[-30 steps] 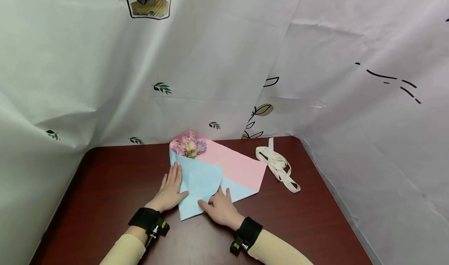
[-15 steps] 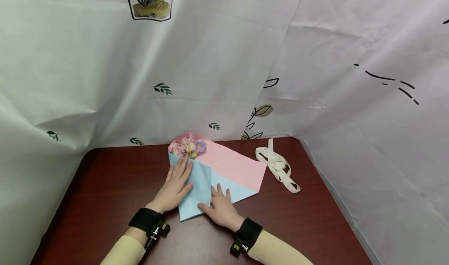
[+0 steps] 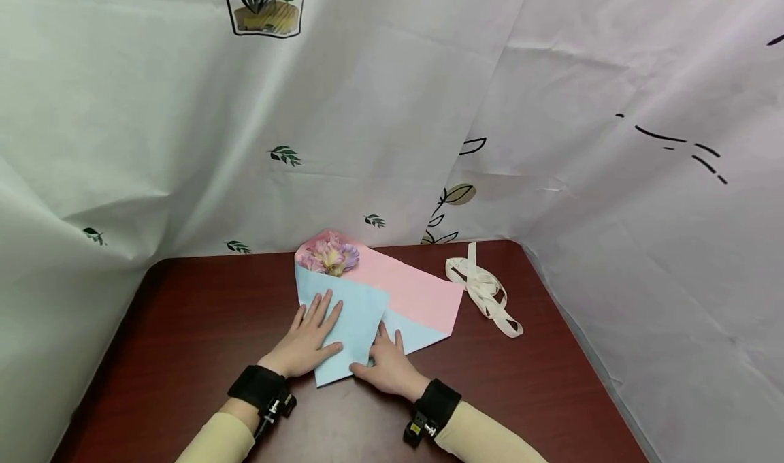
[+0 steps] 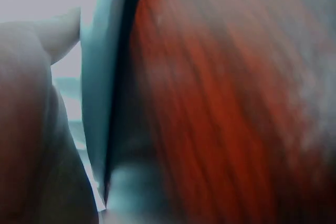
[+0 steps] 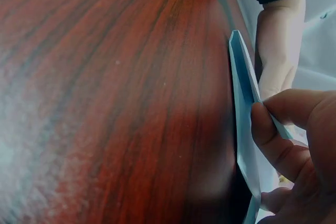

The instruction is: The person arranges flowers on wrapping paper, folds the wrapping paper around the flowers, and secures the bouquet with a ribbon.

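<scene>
A sheet of wrapping paper (image 3: 416,289), pink on one face and light blue on the other, lies on the table with its left part folded over as a blue flap (image 3: 364,306). Above the flap's top edge shows a pink and purple flower (image 3: 331,253); whatever is below its head is hidden. My left hand (image 3: 306,344) rests on the flap, fingers spread. At the flap's lower right edge, my right hand (image 3: 392,368) pinches the paper. The right wrist view shows the thumb (image 5: 294,106) over the paper edge (image 5: 244,93) and a bent finger against its other side.
A loose bundle of cream ribbon (image 3: 484,289) lies right of the paper, near the back right corner. The dark red wooden table (image 3: 208,320) meets a printed white cloth (image 3: 367,109) at the back. Each wrist wears a black strap with a camera.
The flap's right edge went in to the left half a second ago and is out to the right again. My left hand went up the flap, then back down, lying farther over it than at first.
</scene>
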Demonstrator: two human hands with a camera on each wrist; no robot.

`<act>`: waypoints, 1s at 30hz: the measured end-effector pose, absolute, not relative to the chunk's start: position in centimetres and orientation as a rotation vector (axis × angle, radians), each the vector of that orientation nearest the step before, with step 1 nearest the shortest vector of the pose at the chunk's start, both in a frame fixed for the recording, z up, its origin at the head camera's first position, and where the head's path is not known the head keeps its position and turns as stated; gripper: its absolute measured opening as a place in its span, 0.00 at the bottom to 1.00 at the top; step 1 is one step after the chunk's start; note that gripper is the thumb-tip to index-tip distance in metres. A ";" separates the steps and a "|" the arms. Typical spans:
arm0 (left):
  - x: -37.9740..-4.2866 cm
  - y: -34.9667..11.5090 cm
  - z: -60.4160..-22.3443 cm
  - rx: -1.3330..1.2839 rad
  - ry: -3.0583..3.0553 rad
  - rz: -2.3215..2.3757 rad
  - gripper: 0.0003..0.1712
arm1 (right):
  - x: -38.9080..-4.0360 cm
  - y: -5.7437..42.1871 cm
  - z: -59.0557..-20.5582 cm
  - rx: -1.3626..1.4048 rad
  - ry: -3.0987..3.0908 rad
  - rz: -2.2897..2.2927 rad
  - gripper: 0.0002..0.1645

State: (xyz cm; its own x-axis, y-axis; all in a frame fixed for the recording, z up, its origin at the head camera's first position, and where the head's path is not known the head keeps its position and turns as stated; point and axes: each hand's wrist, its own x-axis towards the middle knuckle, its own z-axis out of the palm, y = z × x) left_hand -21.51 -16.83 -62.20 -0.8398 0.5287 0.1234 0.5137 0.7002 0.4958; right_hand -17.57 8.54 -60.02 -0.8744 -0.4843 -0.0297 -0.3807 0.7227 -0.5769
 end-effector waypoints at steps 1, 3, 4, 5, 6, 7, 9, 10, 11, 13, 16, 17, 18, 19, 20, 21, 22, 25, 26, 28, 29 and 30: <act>-21.5 -16.9 -62.1 0.829 2.886 0.801 0.49 | -17.6 8.6 -59.9 -0.689 2.748 -0.861 0.29; -21.6 -17.0 -61.7 0.730 2.911 0.775 0.49 | -17.6 8.6 -59.8 -0.674 2.745 -0.854 0.30; -21.7 -17.2 -61.7 0.693 2.924 0.769 0.49 | -17.6 8.7 -59.8 -0.672 2.741 -0.853 0.30; -21.8 -17.4 -61.7 0.663 2.930 0.773 0.49 | -17.6 8.7 -59.8 -0.667 2.737 -0.850 0.31; -21.9 -17.6 -61.9 0.638 2.937 0.776 0.49 | -17.6 8.7 -59.8 -0.664 2.732 -0.850 0.31; -21.9 -17.7 -61.7 0.608 2.934 0.761 0.50 | -17.6 8.7 -59.8 -0.661 2.725 -0.853 0.31; -22.0 -17.9 -61.7 0.542 2.930 0.727 0.53 | -17.7 8.8 -59.9 -0.662 2.720 -0.852 0.31; -22.0 -18.0 -61.5 0.497 2.920 0.717 0.55 | -17.7 8.8 -59.9 -0.665 2.719 -0.848 0.30; -22.1 -18.0 -61.1 0.451 2.904 0.704 0.56 | -17.6 8.8 -59.9 -0.670 2.720 -0.848 0.29; -22.3 -18.0 -60.4 0.368 2.881 0.659 0.60 | -17.6 8.8 -59.9 -0.675 2.715 -0.850 0.28; -22.7 -18.2 -59.2 0.301 2.863 0.606 0.61 | -17.6 8.8 -59.9 -0.681 2.712 -0.843 0.28; -22.9 -18.2 -58.8 0.304 2.864 0.573 0.60 | -17.6 8.8 -59.9 -0.681 2.711 -0.846 0.27; -23.1 -18.3 -58.5 0.314 2.869 0.547 0.58 | -17.6 8.8 -59.9 -0.679 2.711 -0.844 0.28; -23.3 -18.3 -58.3 0.327 2.879 0.526 0.56 | -17.6 8.8 -59.9 -0.679 2.712 -0.841 0.28; -23.5 -18.4 -58.1 0.336 2.885 0.503 0.54 | -17.6 8.8 -59.9 -0.676 2.709 -0.843 0.28; -23.7 -18.5 -58.0 0.345 2.890 0.487 0.53 | -17.6 8.8 -60.0 -0.676 2.705 -0.846 0.27; -23.9 -18.5 -58.0 0.351 2.895 0.471 0.51 | -17.7 8.8 -60.0 -0.677 2.700 -0.853 0.27; -24.5 -18.8 -58.3 0.348 2.915 0.452 0.51 | -17.7 8.9 -60.0 -0.684 2.678 -0.880 0.26; -24.7 -18.8 -58.4 0.345 2.924 0.452 0.52 | -17.7 8.9 -60.0 -0.688 2.672 -0.889 0.26; -25.1 -19.0 -58.8 0.338 2.949 0.449 0.56 | -17.7 8.9 -60.0 -0.696 2.668 -0.895 0.26; -25.3 -19.1 -58.9 0.332 2.966 0.446 0.57 | -17.7 8.9 -60.0 -0.697 2.667 -0.900 0.26; -25.4 -19.1 -59.0 0.327 2.980 0.443 0.59 | -17.7 8.9 -60.0 -0.701 2.667 -0.905 0.25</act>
